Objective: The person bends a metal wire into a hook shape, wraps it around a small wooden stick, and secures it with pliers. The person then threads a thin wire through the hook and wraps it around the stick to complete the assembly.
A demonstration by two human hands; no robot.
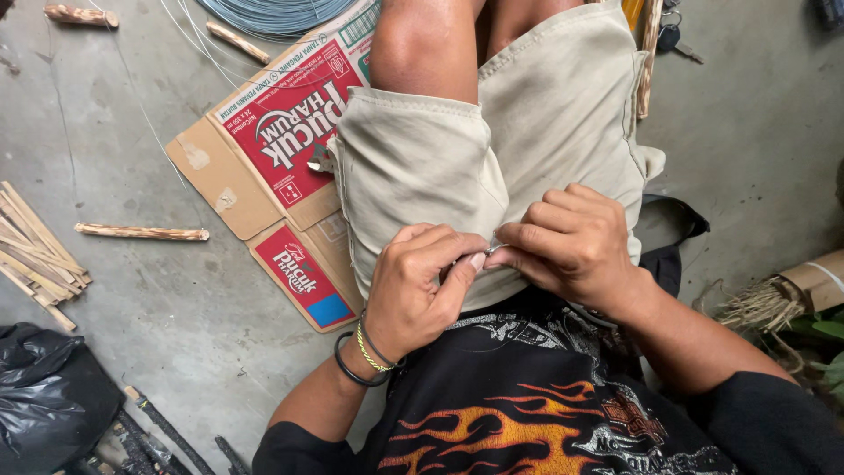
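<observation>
Both hands' fingers (457, 255) pinched together on a small metal piece (492, 249) over beige shorts (422, 167).

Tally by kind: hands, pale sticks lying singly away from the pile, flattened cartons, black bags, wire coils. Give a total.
Hands: 2, left hand and right hand
Single pale sticks: 3, top-left stick, top stick, middle stick
Flattened carton: 1
Black bag: 1
Wire coil: 1
Total: 8

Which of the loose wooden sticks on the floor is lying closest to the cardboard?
The short stick at the top, beside the wire coil; its end almost meets the cardboard. The long stick on the left and the one in the corner lie farther off.
</observation>
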